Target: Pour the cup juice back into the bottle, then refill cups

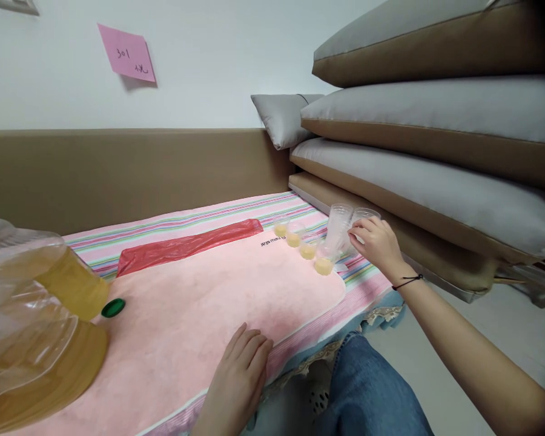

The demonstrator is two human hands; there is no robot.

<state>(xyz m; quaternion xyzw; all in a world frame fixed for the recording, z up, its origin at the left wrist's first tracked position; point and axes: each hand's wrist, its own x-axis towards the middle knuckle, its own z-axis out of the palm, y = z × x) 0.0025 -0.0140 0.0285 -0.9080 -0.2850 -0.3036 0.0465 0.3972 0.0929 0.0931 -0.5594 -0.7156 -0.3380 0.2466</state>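
My right hand point(378, 242) reaches to the far right of the pink towel point(200, 309) and grips a stack of clear plastic cups point(338, 227) lying tilted beside another empty cup point(366, 215). A row of several small cups with yellow liquid point(306, 245) stands along the towel's right edge, just left of that hand. My left hand point(238, 378) rests flat, palm down, on the towel's near edge and holds nothing. A large clear bottle of yellow oil point(31, 321) lies at the near left, its green cap point(113, 307) on the towel next to it.
A red plastic bag point(186, 245) lies on the striped cloth point(200, 221) behind the towel. Grey and tan cushions point(431, 151) are stacked to the right. A brown panel and a white wall with a pink note point(127, 53) stand behind. My knee in jeans point(367, 393) is below.
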